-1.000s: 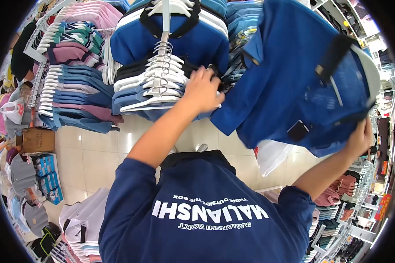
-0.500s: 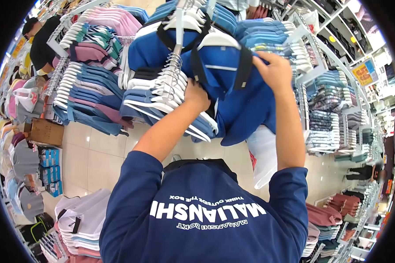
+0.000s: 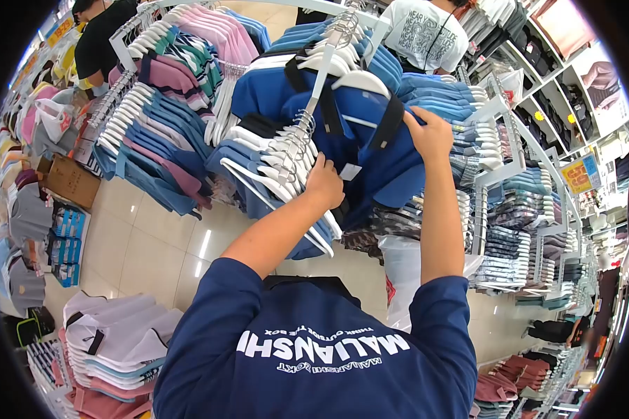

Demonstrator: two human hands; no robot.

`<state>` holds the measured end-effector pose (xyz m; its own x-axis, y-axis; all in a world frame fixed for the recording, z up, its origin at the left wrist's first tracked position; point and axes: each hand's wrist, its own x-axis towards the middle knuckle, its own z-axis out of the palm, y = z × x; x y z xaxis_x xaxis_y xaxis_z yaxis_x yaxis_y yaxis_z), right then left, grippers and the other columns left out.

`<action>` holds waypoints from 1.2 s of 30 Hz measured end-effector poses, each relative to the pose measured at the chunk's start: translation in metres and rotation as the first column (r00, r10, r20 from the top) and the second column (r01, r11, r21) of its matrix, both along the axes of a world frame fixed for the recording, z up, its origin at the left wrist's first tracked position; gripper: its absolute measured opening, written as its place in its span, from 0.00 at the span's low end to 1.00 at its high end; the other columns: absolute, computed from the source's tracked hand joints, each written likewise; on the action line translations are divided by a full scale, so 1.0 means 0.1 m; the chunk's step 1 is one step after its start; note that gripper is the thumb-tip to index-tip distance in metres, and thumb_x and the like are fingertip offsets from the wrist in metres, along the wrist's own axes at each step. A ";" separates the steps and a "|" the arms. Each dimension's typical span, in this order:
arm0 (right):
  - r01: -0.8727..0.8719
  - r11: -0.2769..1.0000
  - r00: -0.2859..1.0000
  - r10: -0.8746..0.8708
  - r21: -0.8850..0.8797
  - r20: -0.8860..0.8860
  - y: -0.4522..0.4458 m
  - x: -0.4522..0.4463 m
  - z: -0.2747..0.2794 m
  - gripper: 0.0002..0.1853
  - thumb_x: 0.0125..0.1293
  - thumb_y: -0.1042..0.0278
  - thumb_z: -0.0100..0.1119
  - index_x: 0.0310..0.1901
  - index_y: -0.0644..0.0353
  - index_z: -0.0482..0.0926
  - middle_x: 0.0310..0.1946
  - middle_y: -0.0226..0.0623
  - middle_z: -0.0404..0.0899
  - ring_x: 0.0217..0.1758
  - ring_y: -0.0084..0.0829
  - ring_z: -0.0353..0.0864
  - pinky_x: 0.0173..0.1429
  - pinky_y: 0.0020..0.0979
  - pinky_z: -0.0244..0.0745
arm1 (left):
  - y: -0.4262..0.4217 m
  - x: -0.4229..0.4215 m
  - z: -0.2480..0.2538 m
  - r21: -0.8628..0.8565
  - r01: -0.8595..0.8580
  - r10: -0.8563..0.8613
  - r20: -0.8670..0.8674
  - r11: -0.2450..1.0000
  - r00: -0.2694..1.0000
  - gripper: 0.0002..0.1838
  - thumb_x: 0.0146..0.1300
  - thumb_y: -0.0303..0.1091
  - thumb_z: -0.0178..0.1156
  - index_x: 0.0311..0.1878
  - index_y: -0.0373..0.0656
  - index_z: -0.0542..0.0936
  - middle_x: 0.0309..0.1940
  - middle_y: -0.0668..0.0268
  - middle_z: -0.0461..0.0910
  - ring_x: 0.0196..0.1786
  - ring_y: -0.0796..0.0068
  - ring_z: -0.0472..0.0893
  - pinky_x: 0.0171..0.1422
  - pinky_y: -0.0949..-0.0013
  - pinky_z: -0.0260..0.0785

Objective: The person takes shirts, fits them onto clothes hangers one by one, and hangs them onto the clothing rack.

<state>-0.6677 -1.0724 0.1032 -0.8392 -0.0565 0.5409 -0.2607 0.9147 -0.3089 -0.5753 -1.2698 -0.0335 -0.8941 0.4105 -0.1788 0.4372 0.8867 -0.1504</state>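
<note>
At the near end of the metal rail (image 3: 322,78): left hand (image 3: 325,183), fingers curled beside the ends of a row of white hangers (image 3: 276,174); whether it pinches one, cannot tell. Right of the rail: right hand (image 3: 431,136), thumb and forefinger spread at a shirt shoulder; whether cloth or hanger is gripped, cannot tell. Just right of the rail, between the hands: blue shirt (image 3: 396,166), black collar, collar opening toward the person, on one white shirt hanger (image 3: 361,82); its hook is not clear. White tag (image 3: 350,172), one, near the left hand.

Step in hand, as judged: steadying the blue shirt by its shoulder while minding the row beside it. Called for, as judged: a free gap between neighbouring hangers, collar clear of them, hook lined up with the rail.

Right of the rail, lower: plastic bag (image 3: 401,269), one. Left of the rail, farther: rack of blue and mauve shirts (image 3: 162,143). Beyond the rail: person in white printed top (image 3: 423,35), one.
</note>
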 end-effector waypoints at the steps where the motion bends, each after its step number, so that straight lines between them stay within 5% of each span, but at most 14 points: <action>1: -0.033 0.999 0.999 0.032 -0.038 -0.020 -0.06 -0.05 0.02 0.19 0.57 0.42 0.69 0.44 0.42 0.90 0.40 0.35 0.88 0.44 0.41 0.87 0.49 0.38 0.80 | 0.00 -0.01 -0.01 -0.002 -0.006 0.006 0.004 1.000 1.000 0.28 0.68 0.58 0.52 0.54 0.45 0.85 0.55 0.60 0.82 0.67 0.60 0.70 0.80 0.45 0.41; 7: -0.114 0.993 0.993 0.114 -0.002 -0.033 -0.47 -0.37 -0.13 0.19 0.59 0.44 0.68 0.47 0.45 0.89 0.41 0.42 0.87 0.45 0.41 0.87 0.50 0.36 0.80 | 0.02 -0.03 -0.02 0.000 0.000 0.000 0.026 1.000 1.000 0.28 0.67 0.57 0.53 0.57 0.45 0.83 0.56 0.60 0.81 0.68 0.59 0.70 0.80 0.40 0.37; 9: -0.274 0.933 0.958 0.286 -0.232 0.018 -0.48 -0.63 -0.61 0.20 0.60 0.46 0.69 0.47 0.49 0.89 0.42 0.45 0.87 0.45 0.44 0.87 0.51 0.37 0.80 | 0.05 0.03 0.01 0.048 -0.003 0.001 0.041 0.999 0.999 0.28 0.66 0.57 0.55 0.57 0.45 0.83 0.58 0.61 0.80 0.69 0.58 0.68 0.81 0.39 0.34; 13: -0.303 0.896 0.948 0.319 -0.324 -0.005 -0.69 -0.65 -0.97 0.20 0.59 0.51 0.72 0.47 0.56 0.88 0.40 0.50 0.87 0.44 0.44 0.88 0.51 0.35 0.80 | 0.05 0.22 0.01 0.261 0.048 -0.034 -0.057 0.964 0.998 0.28 0.62 0.55 0.61 0.57 0.45 0.84 0.62 0.60 0.76 0.73 0.55 0.64 0.81 0.37 0.32; 15: -0.277 0.900 0.945 0.319 -0.336 0.076 -0.76 -0.56 -0.91 0.22 0.61 0.54 0.71 0.49 0.62 0.86 0.44 0.51 0.87 0.48 0.42 0.88 0.53 0.33 0.79 | 0.01 0.34 0.06 0.411 0.123 -0.088 -0.103 0.903 0.991 0.26 0.57 0.52 0.66 0.53 0.43 0.84 0.63 0.57 0.75 0.75 0.54 0.61 0.80 0.36 0.40; 17: -0.305 0.885 0.948 0.317 -0.351 -0.026 -0.75 -0.60 -1.03 0.20 0.60 0.54 0.72 0.46 0.61 0.87 0.39 0.48 0.87 0.43 0.45 0.87 0.50 0.37 0.79 | -0.03 0.42 0.10 0.528 0.213 -0.144 -0.169 0.822 0.975 0.24 0.56 0.49 0.67 0.50 0.41 0.85 0.63 0.56 0.74 0.75 0.52 0.62 0.78 0.37 0.48; 21: -0.316 0.929 0.942 0.285 -0.192 -0.175 -0.54 -0.47 -1.15 0.24 0.57 0.55 0.73 0.53 0.58 0.84 0.48 0.46 0.85 0.53 0.48 0.82 0.59 0.42 0.75 | -0.26 0.63 0.25 0.714 0.278 -0.195 -0.198 0.642 0.961 0.20 0.59 0.44 0.67 0.49 0.42 0.84 0.62 0.56 0.76 0.70 0.53 0.69 0.72 0.52 0.63; 23: -0.304 0.941 0.907 0.238 -0.147 -0.348 -0.45 -0.07 -1.04 0.24 0.54 0.59 0.73 0.51 0.61 0.84 0.48 0.45 0.85 0.51 0.49 0.81 0.58 0.44 0.75 | -0.34 0.81 0.39 0.844 0.180 -0.214 -0.080 0.505 0.974 0.16 0.59 0.38 0.68 0.48 0.40 0.83 0.55 0.56 0.80 0.62 0.53 0.77 0.66 0.57 0.70; 24: -0.221 0.949 0.950 0.158 -0.225 -0.269 -0.43 0.25 -0.96 0.24 0.53 0.60 0.73 0.51 0.60 0.83 0.47 0.45 0.85 0.51 0.48 0.82 0.57 0.44 0.75 | -0.37 0.87 0.35 0.899 0.159 -0.243 -0.062 0.407 0.968 0.15 0.58 0.35 0.68 0.47 0.39 0.83 0.51 0.55 0.81 0.56 0.53 0.80 0.61 0.58 0.73; 26: -0.378 0.729 0.916 0.385 -0.571 -0.115 -0.29 0.80 -1.06 0.23 0.55 0.62 0.73 0.52 0.60 0.82 0.45 0.41 0.85 0.46 0.41 0.83 0.53 0.39 0.77 | -0.43 1.04 0.21 0.955 0.060 -0.300 0.031 0.290 0.953 0.12 0.58 0.29 0.68 0.46 0.37 0.83 0.45 0.55 0.83 0.48 0.56 0.83 0.55 0.61 0.75; 28: -0.394 0.710 0.905 0.410 -0.584 -0.113 -0.07 1.41 -1.12 0.21 0.57 0.64 0.72 0.52 0.61 0.82 0.41 0.40 0.83 0.44 0.39 0.82 0.49 0.37 0.77 | -0.43 1.22 0.00 0.946 -0.184 -0.310 0.265 0.267 0.913 0.11 0.60 0.27 0.67 0.47 0.37 0.83 0.43 0.57 0.84 0.46 0.62 0.84 0.53 0.66 0.74; 30: -0.291 0.719 0.951 0.287 -0.631 -0.112 0.18 1.91 -1.16 0.18 0.56 0.71 0.70 0.49 0.61 0.83 0.36 0.39 0.83 0.39 0.38 0.82 0.46 0.35 0.77 | -0.33 1.33 -0.31 0.892 -0.355 -0.321 0.436 0.280 0.841 0.11 0.62 0.28 0.66 0.48 0.37 0.83 0.42 0.59 0.84 0.46 0.67 0.83 0.52 0.69 0.74; 32: -0.165 0.704 0.985 0.082 -0.691 -0.152 0.51 2.35 -1.28 0.10 0.51 0.81 0.64 0.37 0.64 0.82 0.30 0.39 0.81 0.36 0.36 0.82 0.42 0.33 0.77 | -0.15 1.46 -0.47 0.694 -0.704 -0.313 0.709 0.149 0.632 0.12 0.64 0.29 0.65 0.50 0.36 0.82 0.42 0.62 0.84 0.44 0.73 0.82 0.51 0.71 0.73; 36: 0.049 0.723 0.875 -0.364 -0.689 -0.320 1.13 3.11 -1.42 0.08 0.54 0.82 0.61 0.37 0.65 0.80 0.36 0.41 0.82 0.42 0.35 0.82 0.47 0.32 0.76 | 0.35 1.46 -0.70 0.620 -0.661 -0.364 0.784 0.422 0.503 0.15 0.65 0.31 0.65 0.53 0.35 0.80 0.45 0.61 0.83 0.44 0.73 0.81 0.51 0.70 0.73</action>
